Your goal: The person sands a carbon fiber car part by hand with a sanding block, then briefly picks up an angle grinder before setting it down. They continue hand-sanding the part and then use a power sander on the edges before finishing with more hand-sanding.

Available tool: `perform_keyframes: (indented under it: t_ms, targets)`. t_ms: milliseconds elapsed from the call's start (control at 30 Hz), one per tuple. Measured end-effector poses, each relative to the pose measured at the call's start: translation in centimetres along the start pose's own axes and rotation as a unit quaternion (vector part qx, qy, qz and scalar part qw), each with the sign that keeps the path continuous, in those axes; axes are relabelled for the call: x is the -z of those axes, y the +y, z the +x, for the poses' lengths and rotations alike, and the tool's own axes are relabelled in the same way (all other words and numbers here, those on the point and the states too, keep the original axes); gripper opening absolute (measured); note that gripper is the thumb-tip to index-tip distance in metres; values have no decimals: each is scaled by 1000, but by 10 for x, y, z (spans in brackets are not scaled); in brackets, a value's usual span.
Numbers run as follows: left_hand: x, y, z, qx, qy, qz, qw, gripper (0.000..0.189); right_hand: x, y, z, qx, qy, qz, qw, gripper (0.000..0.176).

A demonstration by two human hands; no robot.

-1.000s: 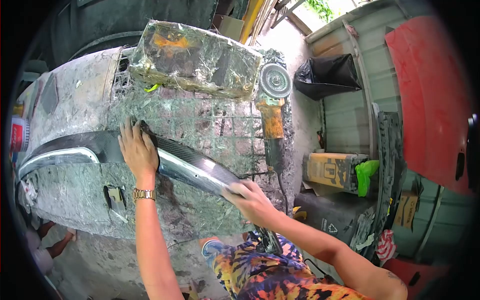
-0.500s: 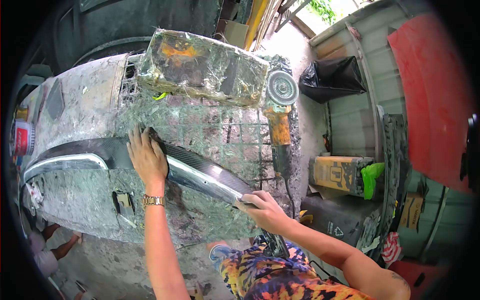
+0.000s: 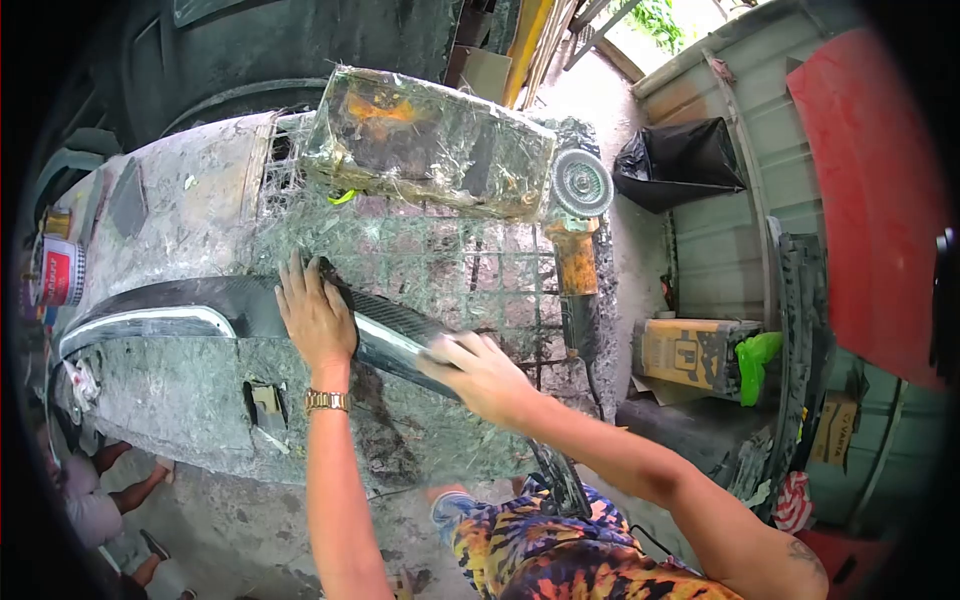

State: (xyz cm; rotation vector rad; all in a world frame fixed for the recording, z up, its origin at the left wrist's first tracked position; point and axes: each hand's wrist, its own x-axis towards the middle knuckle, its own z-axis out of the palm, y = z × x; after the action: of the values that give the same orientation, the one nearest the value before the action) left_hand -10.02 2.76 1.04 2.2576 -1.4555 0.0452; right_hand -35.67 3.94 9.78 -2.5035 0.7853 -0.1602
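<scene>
A long curved black carbon-patterned part (image 3: 258, 305) with a pale sanded strip lies across the worn, dusty work surface. My left hand (image 3: 316, 315) rests flat on its middle, fingers stretched out and slightly apart, a gold-coloured watch at the wrist. Over the right portion of the part is my right hand (image 3: 475, 375), smeared by motion; its fingers bend over the strip, and whether anything is under them is hidden. An orange and black angle grinder (image 3: 577, 265) lies beyond my right hand, its round disc upward.
A rough, fibre-covered block (image 3: 430, 145) sits at the back of the surface. At the left edge stands a red and white tin (image 3: 62, 270). A cardboard box (image 3: 690, 352), a green bag (image 3: 757, 368) and a black bag (image 3: 680, 165) are on the right. Another person's legs (image 3: 130, 490) show lower left.
My right hand has slid leftward and up along the part, away from its right end, closer to my left hand. My left hand stays on the part. The whole view has shifted slightly.
</scene>
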Motion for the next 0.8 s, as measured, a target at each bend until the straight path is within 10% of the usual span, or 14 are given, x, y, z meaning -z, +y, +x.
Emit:
perform_keyframes:
  t_ms: [133,333,533,667,800]
  targets:
    - [0,1,2,13,-2,-1,1000,40,7,-2,-83,-38,-23,13,999,57]
    - [-6,-5,3,19,5,-17,1000,44,14,4,75,-26,-16,169,985,35]
    - [-8,-4,-2,20,52,-30,998,53,92,29,-52,-143,103,339,924,39]
    - [25,34,-72,-62,-66,13,996,65,105,27,-121,-229,126,445,857,39]
    - [56,100,-163,-132,-193,-78,969,71,101,21,-143,-187,96,332,920,34]
